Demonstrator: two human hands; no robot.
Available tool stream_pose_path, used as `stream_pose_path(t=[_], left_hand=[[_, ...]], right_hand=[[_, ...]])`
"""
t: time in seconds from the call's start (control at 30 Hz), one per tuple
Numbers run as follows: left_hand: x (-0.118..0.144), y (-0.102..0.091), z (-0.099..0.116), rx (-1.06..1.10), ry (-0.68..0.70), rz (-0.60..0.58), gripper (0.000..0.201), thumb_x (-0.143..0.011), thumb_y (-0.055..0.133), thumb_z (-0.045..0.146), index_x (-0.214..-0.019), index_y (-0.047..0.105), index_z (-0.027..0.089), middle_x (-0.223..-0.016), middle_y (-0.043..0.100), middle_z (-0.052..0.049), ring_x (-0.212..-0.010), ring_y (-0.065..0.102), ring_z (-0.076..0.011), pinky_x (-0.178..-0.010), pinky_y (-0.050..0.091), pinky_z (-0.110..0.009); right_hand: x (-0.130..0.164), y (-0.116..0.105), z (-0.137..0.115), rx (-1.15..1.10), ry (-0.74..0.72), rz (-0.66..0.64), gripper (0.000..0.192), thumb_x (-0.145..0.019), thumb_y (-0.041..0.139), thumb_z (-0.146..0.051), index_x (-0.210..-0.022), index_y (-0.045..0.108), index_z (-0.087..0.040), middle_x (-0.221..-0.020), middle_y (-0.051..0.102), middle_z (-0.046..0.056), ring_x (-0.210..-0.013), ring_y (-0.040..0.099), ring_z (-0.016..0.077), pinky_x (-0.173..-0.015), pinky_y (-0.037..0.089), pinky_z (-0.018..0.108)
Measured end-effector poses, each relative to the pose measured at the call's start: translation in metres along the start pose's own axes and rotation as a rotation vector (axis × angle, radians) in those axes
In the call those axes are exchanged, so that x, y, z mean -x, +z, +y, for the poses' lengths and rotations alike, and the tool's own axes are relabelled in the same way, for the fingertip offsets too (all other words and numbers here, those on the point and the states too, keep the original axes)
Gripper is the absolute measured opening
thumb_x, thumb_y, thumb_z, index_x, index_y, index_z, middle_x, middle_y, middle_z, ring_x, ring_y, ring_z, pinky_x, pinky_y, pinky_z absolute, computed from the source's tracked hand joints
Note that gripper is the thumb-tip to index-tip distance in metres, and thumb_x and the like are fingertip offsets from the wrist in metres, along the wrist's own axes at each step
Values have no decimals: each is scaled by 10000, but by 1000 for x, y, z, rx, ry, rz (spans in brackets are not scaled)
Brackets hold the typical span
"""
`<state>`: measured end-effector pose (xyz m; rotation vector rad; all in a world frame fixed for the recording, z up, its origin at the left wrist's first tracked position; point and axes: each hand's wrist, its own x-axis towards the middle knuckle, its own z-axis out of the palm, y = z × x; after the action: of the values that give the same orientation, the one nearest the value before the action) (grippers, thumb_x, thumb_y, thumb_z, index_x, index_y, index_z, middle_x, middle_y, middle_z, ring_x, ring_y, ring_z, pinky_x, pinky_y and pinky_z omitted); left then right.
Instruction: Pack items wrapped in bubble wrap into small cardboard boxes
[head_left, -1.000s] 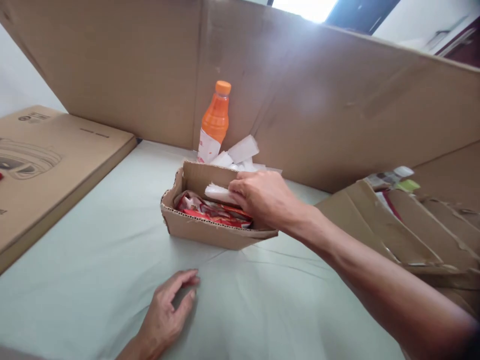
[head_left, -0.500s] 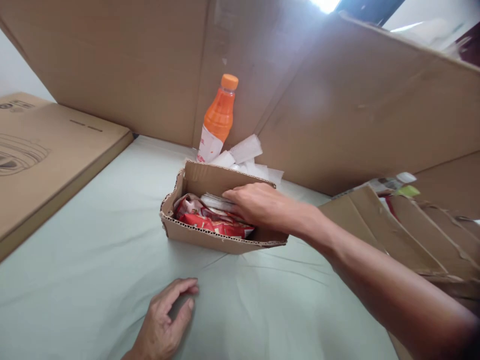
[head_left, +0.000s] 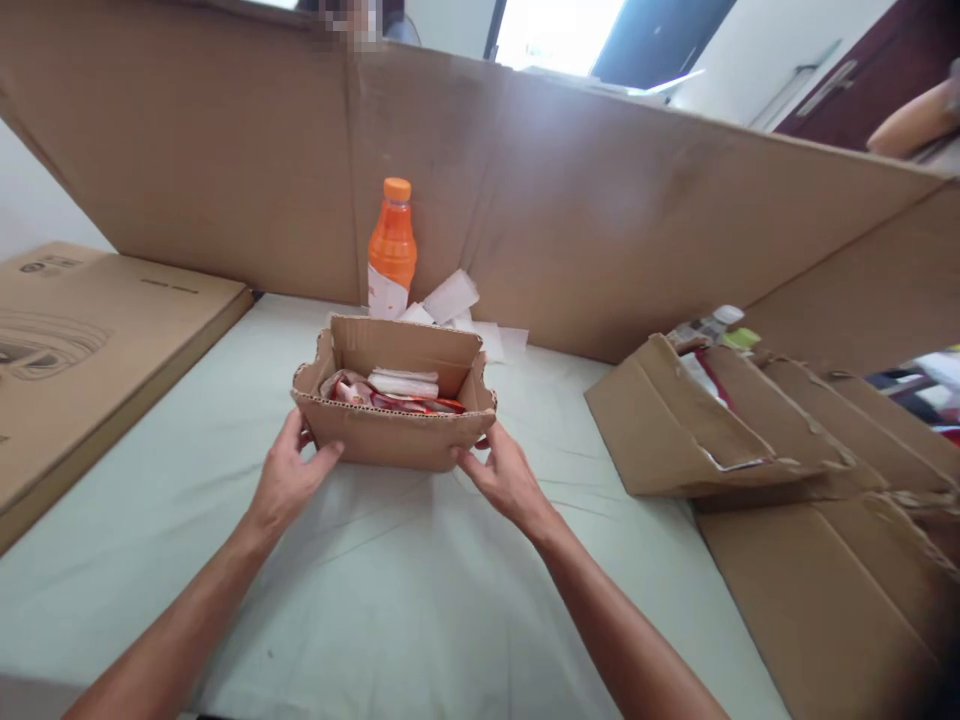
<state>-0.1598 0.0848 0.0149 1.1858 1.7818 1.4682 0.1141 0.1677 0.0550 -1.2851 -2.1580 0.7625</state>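
Both hands grip the small open cardboard box (head_left: 390,440) at its near corners. My left hand (head_left: 289,472) has its thumb on the front wall and its fingers round the left side. On the opposite corner, my right hand (head_left: 508,476) holds in the same way, fingers partly hidden behind the box. Inside lie red packets (head_left: 360,393) and a white folded wad (head_left: 405,384), perhaps tissue. Just behind the box stands an upright bottle (head_left: 393,250) with orange contents and an orange cap. Loose white pieces (head_left: 452,296) lie beside it.
A large flat carton (head_left: 127,350) lies at the left. More open cardboard boxes (head_left: 675,430) stand at the right, one with a clear bottle (head_left: 716,322) behind its edge. A tall cardboard panel (head_left: 600,220) closes off the back. Another person's arm (head_left: 915,120) shows at upper right.
My right hand has come out of the box and now grips its right corner. My left hand has moved up from the cloth to the left corner. The camera view has shifted.
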Motion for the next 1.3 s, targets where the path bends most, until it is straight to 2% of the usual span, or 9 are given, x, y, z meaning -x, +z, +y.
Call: stream_pose_path(t=[0.1,0.2,0.3,0.4,0.67,0.87,1.0,1.17,1.3], left_hand=[[14,23,13,-11,29,-22,602,-802,675,369,-1344,530,150,-1224,674,-112,-1056,664,-250,-982,538,-417],[59,30,22,-63,142,-145,578,-826,648,297,-1375,520,173,-1303,649,-124,-1148,646,-260,-1000,535,-399],[104,16,18,-155,276,-236,576,-847,643,247,-1407,511,242,-1382,611,-115,-1246,611,-276,-1035,528,-402],[120,-9,0,-244,285,-169,737,-827,716,318,-1492,402,270,-1457,546,-129,-1305,578,-310,-1067,515,-458],[81,-33,-43,-130,105,-89,1266,-628,848,627,-1604,159,207,-1606,356,-218,-1447,420,-409,-1176,372,-577],[64,-31,-38,21,97,-135,1296,-649,877,509,-1621,57,253,-1627,297,-221,-1403,487,-369,-1170,389,-558],[58,-42,-48,-3,81,41,1182,-687,842,489,-1598,134,232,-1544,417,-206,-1363,527,-355,-1133,442,-547],[33,-92,-51,-139,69,417,1032,-658,851,505,-1491,328,193,-1467,500,-181,-1376,503,-354,-1140,439,-537],[-15,-146,-28,-130,139,558,923,-692,837,485,-1425,339,229,-1425,511,-98,-1309,551,-302,-1022,557,-439]], right_hand=[[13,-7,14,-41,58,70,339,-834,608,-365,-1098,654,-156,-972,748,95,-725,659,206,-643,550,339],[49,-31,43,-51,112,132,309,-839,624,-450,-953,679,-169,-879,751,102,-777,693,256,-644,553,354],[78,-43,60,-105,113,153,389,-840,645,-523,-1003,696,-173,-991,758,128,-943,702,298,-767,573,393],[78,-29,52,-201,92,108,447,-838,660,-557,-1075,687,-180,-1067,750,123,-963,692,279,-824,572,390],[27,48,21,-500,72,-23,475,-851,652,-470,-1236,585,-201,-1206,700,120,-1025,687,253,-842,587,389],[13,69,34,-513,136,-27,480,-853,654,-461,-1250,550,-212,-1204,682,103,-888,708,218,-825,599,396],[-26,90,16,-540,10,-34,542,-848,639,-436,-1321,522,-199,-1289,653,137,-1028,685,256,-873,590,420],[-72,148,-26,-539,-202,-29,729,-868,578,-333,-1538,320,-205,-1558,445,187,-1388,502,313,-1017,541,481],[-80,193,-37,-340,-293,-58,717,-852,544,-225,-1542,350,-183,-1583,416,191,-1446,439,318,-1143,439,554]])
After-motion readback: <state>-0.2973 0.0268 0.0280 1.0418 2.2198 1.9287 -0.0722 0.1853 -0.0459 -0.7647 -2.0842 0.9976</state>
